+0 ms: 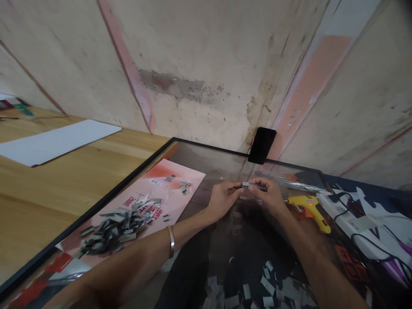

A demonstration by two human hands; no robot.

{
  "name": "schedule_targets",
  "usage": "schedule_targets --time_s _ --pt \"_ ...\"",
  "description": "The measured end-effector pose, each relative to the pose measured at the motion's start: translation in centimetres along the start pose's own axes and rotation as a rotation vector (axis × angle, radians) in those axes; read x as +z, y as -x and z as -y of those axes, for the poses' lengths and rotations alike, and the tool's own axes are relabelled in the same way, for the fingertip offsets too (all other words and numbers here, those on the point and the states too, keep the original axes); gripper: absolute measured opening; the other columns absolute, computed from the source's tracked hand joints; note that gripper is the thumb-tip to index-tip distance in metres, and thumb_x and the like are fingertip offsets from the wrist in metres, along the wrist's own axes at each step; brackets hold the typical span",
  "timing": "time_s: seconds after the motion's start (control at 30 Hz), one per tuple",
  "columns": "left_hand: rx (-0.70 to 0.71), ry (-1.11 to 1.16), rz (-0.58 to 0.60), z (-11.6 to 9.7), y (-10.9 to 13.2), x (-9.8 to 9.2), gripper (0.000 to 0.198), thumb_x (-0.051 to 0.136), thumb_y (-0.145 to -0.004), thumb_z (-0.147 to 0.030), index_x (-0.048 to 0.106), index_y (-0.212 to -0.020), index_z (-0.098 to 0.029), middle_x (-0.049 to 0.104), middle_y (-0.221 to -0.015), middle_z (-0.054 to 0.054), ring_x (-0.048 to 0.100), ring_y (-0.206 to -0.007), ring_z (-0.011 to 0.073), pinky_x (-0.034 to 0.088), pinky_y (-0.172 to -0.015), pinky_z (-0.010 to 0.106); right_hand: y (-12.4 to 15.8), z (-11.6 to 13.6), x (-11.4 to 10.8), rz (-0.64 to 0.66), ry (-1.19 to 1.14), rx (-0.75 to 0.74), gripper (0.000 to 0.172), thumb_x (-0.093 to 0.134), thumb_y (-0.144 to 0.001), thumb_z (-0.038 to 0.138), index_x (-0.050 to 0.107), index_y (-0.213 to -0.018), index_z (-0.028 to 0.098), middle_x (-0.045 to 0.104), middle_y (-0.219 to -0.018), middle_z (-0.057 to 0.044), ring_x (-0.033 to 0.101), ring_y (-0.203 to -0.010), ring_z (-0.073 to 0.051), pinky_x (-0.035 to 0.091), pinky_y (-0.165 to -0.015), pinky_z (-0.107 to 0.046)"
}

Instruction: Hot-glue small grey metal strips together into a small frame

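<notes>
Over the middle of the dark glossy tabletop, my left hand (223, 197) and my right hand (268, 193) meet fingertip to fingertip. Between them is a small grey metallic piece (245, 185), pinched by the thumb and finger of each hand. A darker strip runs back from it under the right fingers, partly hidden. To the left, a heap of similar grey pieces (120, 225) lies on a pink printed booklet (189, 174). More loose grey pieces (267, 285) are scattered near the front edge, close to my body.
A yellow glue gun (310, 204) lies right of my right hand, beside a white power strip (337, 212) with tangled cables. A black phone (262, 145) leans against the wall at the back. White paper (64, 139) lies on the wooden table (96, 171) to the left.
</notes>
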State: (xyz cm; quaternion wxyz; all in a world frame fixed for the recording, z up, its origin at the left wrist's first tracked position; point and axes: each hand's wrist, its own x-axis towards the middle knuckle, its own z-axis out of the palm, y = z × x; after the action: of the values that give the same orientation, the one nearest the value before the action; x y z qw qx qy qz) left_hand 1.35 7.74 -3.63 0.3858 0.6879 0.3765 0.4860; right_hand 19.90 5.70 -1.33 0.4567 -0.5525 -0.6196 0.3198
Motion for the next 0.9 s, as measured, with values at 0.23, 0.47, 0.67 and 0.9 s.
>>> schedule_targets --time_s 0.23,0.47,0.67,0.9 --pt "-0.006 -0.01 -0.001 -0.16 0.02 -0.03 0.022 0.064 -0.08 -0.028 0.072 -0.097 -0.015 0.073 -0.095 0.009 0.067 -0.088 0.0204 0.054 -0.078 0.031 -0.11 -0.24 0.0 -0.012 -0.008 -0.013 0.026 0.069 -0.073 0.037 0.067 -0.09 0.018 0.066 -0.081 -0.003 0.059 -0.073 -0.016 0.045 -0.069 -0.028" --pt "0.009 -0.003 0.008 0.07 0.06 -0.02 0.023 0.063 -0.082 -0.029 0.072 -0.099 -0.016 0.073 -0.096 0.008 0.066 -0.088 0.0195 0.054 -0.079 0.03 -0.04 -0.1 0.07 0.003 -0.017 -0.011 0.025 0.069 -0.073 0.036 0.067 -0.091 0.018 0.066 -0.081 -0.003 0.058 -0.073 -0.016 0.045 -0.068 -0.027" --pt "0.018 -0.014 -0.008 0.27 -0.02 0.05 0.022 0.064 -0.081 -0.029 0.072 -0.097 -0.016 0.073 -0.095 0.009 0.067 -0.088 0.0198 0.053 -0.08 0.031 -0.07 -0.14 0.02 0.018 -0.027 -0.024 0.028 0.07 -0.073 0.035 0.066 -0.094 0.018 0.067 -0.087 -0.004 0.06 -0.079 -0.017 0.046 -0.072 -0.029" --pt "0.003 -0.006 0.0 0.19 0.04 0.08 0.023 0.064 -0.081 -0.028 0.071 -0.098 -0.015 0.072 -0.096 0.008 0.067 -0.089 0.0193 0.053 -0.08 0.03 -0.01 0.22 0.11 0.01 -0.027 0.001 0.029 0.07 -0.072 0.038 0.067 -0.093 0.017 0.066 -0.083 -0.004 0.06 -0.075 -0.017 0.046 -0.07 -0.029"
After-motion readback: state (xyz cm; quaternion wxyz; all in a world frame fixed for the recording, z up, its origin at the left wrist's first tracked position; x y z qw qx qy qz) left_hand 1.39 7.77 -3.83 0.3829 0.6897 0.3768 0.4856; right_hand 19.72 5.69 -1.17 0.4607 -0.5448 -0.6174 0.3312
